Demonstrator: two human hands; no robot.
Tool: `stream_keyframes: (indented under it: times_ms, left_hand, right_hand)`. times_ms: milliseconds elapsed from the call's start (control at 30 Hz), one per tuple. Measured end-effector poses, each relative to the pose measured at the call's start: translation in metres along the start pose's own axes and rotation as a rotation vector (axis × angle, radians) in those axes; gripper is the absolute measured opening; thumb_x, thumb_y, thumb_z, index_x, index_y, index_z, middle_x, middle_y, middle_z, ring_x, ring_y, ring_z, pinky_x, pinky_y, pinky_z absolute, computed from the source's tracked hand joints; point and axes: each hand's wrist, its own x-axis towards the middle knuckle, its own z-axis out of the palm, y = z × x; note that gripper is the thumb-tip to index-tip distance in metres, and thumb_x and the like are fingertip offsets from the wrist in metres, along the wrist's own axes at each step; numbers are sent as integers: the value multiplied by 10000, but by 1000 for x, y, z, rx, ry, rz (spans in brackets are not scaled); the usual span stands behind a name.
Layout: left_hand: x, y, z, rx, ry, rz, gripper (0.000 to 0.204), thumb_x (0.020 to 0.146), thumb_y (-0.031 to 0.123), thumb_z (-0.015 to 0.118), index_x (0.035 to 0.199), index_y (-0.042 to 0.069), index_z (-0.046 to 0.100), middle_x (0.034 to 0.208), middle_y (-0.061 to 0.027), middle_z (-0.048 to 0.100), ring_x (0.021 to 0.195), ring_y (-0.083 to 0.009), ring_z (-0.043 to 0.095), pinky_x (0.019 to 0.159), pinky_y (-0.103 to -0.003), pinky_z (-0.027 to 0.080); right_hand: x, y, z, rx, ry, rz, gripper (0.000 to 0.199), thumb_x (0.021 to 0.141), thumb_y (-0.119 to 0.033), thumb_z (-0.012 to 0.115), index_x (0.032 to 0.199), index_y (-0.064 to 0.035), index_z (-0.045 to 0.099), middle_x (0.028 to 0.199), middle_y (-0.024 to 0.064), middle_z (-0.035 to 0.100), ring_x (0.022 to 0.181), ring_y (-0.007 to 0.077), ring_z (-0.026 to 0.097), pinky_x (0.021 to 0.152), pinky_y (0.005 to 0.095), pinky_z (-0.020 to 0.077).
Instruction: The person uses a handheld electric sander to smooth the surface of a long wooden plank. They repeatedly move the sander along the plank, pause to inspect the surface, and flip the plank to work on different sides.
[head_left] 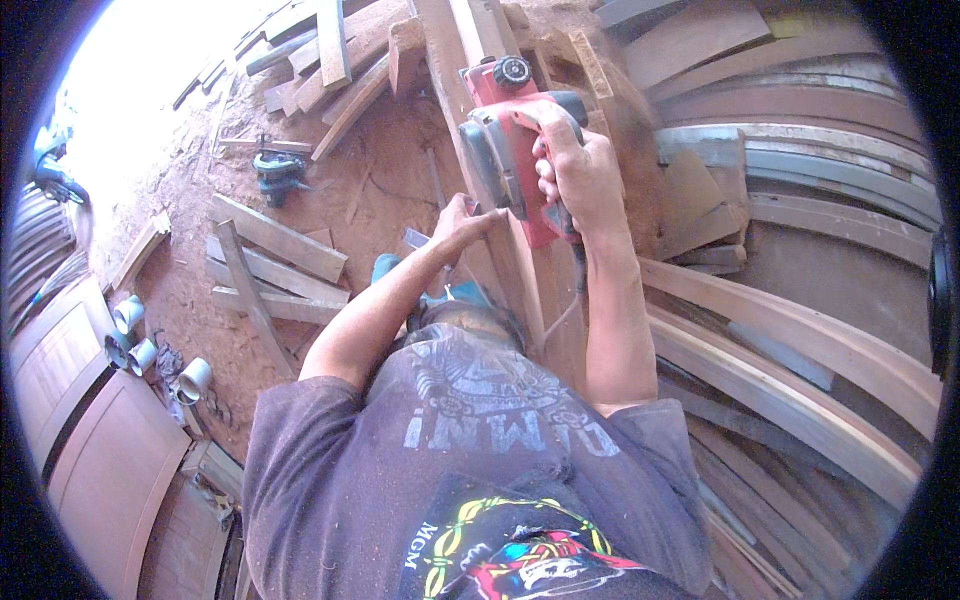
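A red and grey electric planer [503, 130] rests on a long upright wooden plank [455, 60] that runs away from me. My right hand [575, 165] is shut around the planer's rear handle. My left hand [462, 222] presses against the plank's left side just below the planer's body, fingers bent against the wood. A black cord [580, 275] hangs from the planer beside my right forearm.
Sawdust covers the reddish floor [380, 190]. Loose boards [275, 240] lie at left, a teal power tool [278, 172] beyond them, white pipe fittings [140, 340] and door panels [110, 470] lower left. Curved timber strips [800, 350] stack at right.
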Motion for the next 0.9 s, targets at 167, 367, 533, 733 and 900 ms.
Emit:
stream_keyframes:
  times_ms: [167, 367, 533, 733, 900]
  left_hand:
    - [-9, 17, -2, 55, -24, -62, 914, 757, 674, 861, 1260, -39, 589, 1196, -253, 702, 1125, -335, 693, 944, -435, 549]
    - [-10, 17, -1, 136, 27, -9, 925, 765, 702, 842, 1256, -38, 581, 1193, -277, 698, 1147, -383, 686, 978, -465, 533]
    - [-9, 29, -2, 124, 1, -26, 921, 767, 702, 836, 1245, -41, 576, 1180, -277, 697, 1144, -408, 685, 966, -483, 534]
    - [-2, 23, 2, 63, 29, -24, 901, 739, 700, 859, 1188, -27, 573, 1112, -261, 699, 1068, -383, 696, 920, -492, 537]
    - [-3, 26, 7, 19, 81, 4, 878, 716, 674, 885, 1164, -13, 570, 1037, -219, 709, 996, -364, 706, 845, -466, 549]
  right_hand:
    - [38, -30, 13, 15, -14, 25, 490, 996, -494, 691, 928, -10, 729, 719, -24, 553, 532, 36, 484, 438, 225, 370]
    - [95, -56, 30, 21, -33, -79, 500, 1011, -499, 669, 980, -7, 752, 729, -28, 546, 544, 34, 486, 442, 214, 378]
    - [158, -78, 43, 28, -80, -136, 517, 989, -513, 661, 933, -6, 742, 649, 12, 576, 469, 92, 511, 406, 287, 406]
    - [231, -121, 77, -15, -124, -244, 504, 994, -513, 648, 905, -20, 704, 716, 6, 557, 536, 87, 512, 455, 275, 418]
    - [301, -158, 93, -54, -116, -251, 572, 998, -577, 641, 1044, -10, 709, 769, 9, 553, 572, 83, 506, 498, 257, 413]
